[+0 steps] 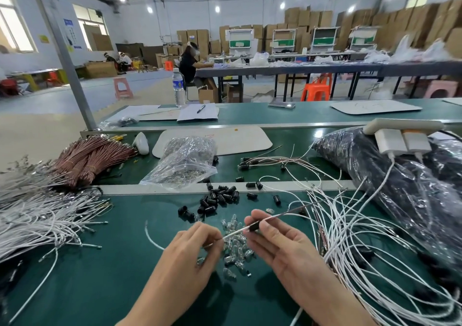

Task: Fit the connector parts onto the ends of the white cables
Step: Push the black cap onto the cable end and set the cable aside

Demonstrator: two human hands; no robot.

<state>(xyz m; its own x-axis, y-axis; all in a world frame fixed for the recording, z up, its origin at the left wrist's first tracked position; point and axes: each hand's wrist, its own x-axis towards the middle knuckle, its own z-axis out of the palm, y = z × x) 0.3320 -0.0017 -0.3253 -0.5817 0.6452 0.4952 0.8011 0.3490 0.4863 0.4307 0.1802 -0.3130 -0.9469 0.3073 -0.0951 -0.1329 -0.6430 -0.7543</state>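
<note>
Over the green bench (100, 288), the left hand (195, 248) pinches one end of a white cable (236, 232), stretched straight. The right hand (277, 245) pinches a black sleeve (254, 226) threaded on it. Slide the sleeve straight toward the tip, keeping the cable tight. The tip hides behind the left fingers (210, 233); perhaps it already carries a fitting.

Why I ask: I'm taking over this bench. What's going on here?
A person works at a green bench. The left hand pinches a white cable near its tip; the right hand pinches a black connector part sitting on that cable. Loose black parts and clear bulbs lie around the hands, with more cables heaped at left and tangled at right.
</note>
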